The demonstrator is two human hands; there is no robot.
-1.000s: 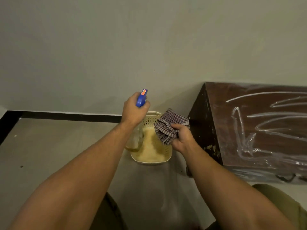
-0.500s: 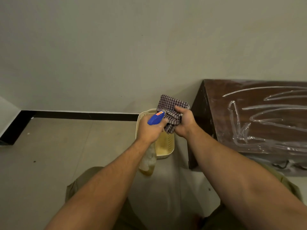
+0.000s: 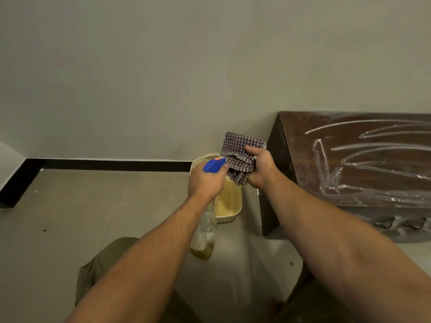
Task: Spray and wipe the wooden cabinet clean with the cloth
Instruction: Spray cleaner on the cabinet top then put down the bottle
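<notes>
Checked cloth [image 3: 240,157] — spray bottle's [image 3: 205,229] nozzle alongside

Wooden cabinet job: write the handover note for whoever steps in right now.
Left hand: gripping the spray bottle, blue nozzle aimed at the cloth.
Right hand: holding the bunched checked cloth in the air.
Both hands are over the cream basket on the floor, left of the wooden cabinet.
Done: bottle and cloth picked up.
Left: cabinet top still carries white streaks; spray and wipe it.
</notes>
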